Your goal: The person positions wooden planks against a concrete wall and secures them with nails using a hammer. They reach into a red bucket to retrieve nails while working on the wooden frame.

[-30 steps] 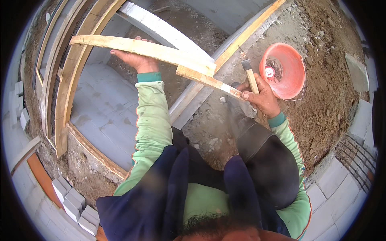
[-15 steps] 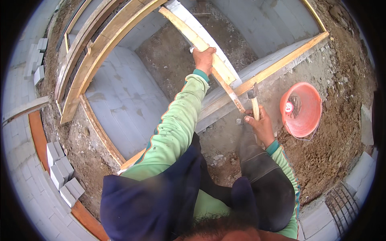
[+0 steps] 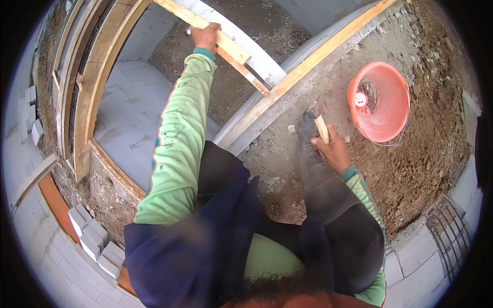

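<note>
My left hand [image 3: 205,39] reaches far forward, closed around a light wooden board [image 3: 233,48] and a thinner wooden strip [image 3: 247,76] under it. A small dark metal end pokes out on the left of that fist; what it belongs to is hidden. The strip's near end meets the timber edging [image 3: 308,64] on the wall top. Alongside the board runs a white curved piece [image 3: 257,47]. My right hand [image 3: 335,150] grips a hammer [image 3: 322,129] by its wooden handle. Its head is up, over my dark boot and apart from the wood.
An orange bucket [image 3: 382,128] with nails and a red-and-white round item stands at the right on bare soil. Curved wooden ribs [image 3: 97,84] arch over the grey block-walled pit on the left. Grey blocks [image 3: 95,238] and a steel bar grid [image 3: 452,236] lie farther out.
My left hand has moved forward with the wood. The strip's near end, beside my right fingers before, is now back at the timber edging. The hammer has drawn away and tilted left.
</note>
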`<state>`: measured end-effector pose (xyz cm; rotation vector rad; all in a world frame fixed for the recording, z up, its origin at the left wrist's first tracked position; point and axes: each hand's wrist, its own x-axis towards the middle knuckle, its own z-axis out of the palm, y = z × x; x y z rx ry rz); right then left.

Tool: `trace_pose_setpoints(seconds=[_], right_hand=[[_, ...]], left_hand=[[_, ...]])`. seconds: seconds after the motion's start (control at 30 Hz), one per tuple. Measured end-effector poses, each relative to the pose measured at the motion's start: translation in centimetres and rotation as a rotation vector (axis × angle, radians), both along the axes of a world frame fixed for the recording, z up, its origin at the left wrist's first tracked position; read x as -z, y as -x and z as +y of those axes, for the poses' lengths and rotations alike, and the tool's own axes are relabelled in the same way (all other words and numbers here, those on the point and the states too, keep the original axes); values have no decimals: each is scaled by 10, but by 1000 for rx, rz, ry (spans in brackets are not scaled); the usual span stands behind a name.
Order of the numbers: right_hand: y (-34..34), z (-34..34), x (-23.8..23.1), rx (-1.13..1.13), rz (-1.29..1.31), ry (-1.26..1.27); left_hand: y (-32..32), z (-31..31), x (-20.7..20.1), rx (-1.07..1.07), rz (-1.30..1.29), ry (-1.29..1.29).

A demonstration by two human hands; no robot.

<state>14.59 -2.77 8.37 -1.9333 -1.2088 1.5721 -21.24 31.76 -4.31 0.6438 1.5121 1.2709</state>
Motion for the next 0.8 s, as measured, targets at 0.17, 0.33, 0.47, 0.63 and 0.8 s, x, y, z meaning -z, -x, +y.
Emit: trace_pose_setpoints(seconds=[0.17, 0.33, 0.47, 0.63, 0.8], right_hand=[[1, -2, 0, 21, 58, 28], [4, 5, 2, -18, 26, -54], [5, 26, -22, -258, -226, -127], [8, 27, -16, -527, -362, -201], [13, 34, -5, -732, -397, -426]], left_hand=[[10, 13, 14, -14, 79, -89], [3, 13, 5, -4, -4, -112], [5, 8, -2, 36, -106, -77], [15, 19, 10, -2, -111, -51], [11, 20, 19, 75, -139, -131]])
